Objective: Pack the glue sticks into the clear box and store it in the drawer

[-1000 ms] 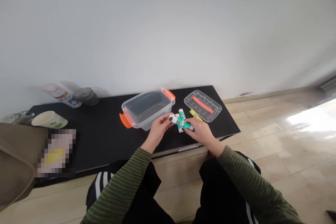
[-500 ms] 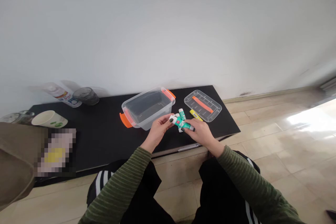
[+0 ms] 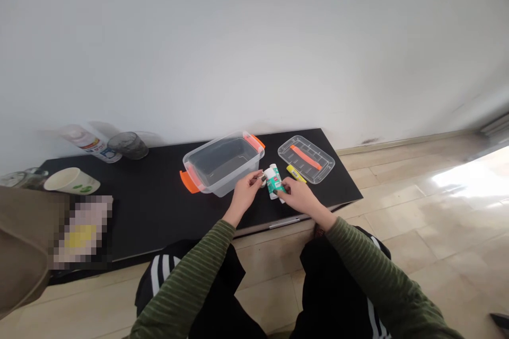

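Observation:
My right hand [image 3: 299, 196] is closed around a green-and-white glue stick [image 3: 274, 184], which is tilted up in front of me. Close beside it on the left, my left hand [image 3: 246, 190] pinches a small white piece that looks like a cap [image 3: 263, 179]. More green-and-white glue sticks lie behind the held one, partly hidden by it. Just beyond my right fingers a yellow tube [image 3: 296, 174] rests on the black table [image 3: 159, 212]. The clear plastic box [image 3: 234, 177] with orange handles stands open behind my left hand.
A clear lid [image 3: 326, 161] with an orange handle lies at the right, near the table's end. On the left stand a paper cup [image 3: 71, 180], a dark glass [image 3: 129, 145] and a white spray can [image 3: 91, 143]. A blurred-out item [image 3: 83, 230] lies at the front left.
The glue stick has turned from lying slantwise between both hands to more upright in my right hand. My left fingers have shifted slightly and now hold the small white piece.

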Demonstrator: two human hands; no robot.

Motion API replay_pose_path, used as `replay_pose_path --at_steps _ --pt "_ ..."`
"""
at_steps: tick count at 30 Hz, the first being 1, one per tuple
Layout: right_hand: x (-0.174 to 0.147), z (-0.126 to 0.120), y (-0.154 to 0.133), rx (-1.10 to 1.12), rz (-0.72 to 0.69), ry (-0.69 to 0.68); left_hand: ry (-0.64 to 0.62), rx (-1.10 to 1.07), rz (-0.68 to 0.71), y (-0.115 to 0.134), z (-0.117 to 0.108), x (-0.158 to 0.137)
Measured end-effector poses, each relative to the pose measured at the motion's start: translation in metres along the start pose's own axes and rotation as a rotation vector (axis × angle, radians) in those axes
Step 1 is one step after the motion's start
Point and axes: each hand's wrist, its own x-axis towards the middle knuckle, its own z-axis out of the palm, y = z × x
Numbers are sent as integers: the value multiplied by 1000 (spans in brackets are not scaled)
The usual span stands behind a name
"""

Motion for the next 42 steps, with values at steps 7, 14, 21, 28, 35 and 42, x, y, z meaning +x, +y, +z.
replay_pose_path --at_steps 7,14,21,28,35,42 --pt "27 -4 23 -295 266 -9 5 642 124 -16 2 2" --pt "34 2 19 -386 292 -26 -35 777 154 -14 4 -4" --pt "34 5 13 -431 277 8 -69 850 80 -12 2 -7" --pt "37 14 -4 -406 108 12 -84 905 65 -7 4 -12" --pt "53 27 -14 -401 241 -40 -112 908 58 -5 8 -14" --pt "64 32 -17 -385 246 -57 -121 894 50 -7 4 -15"
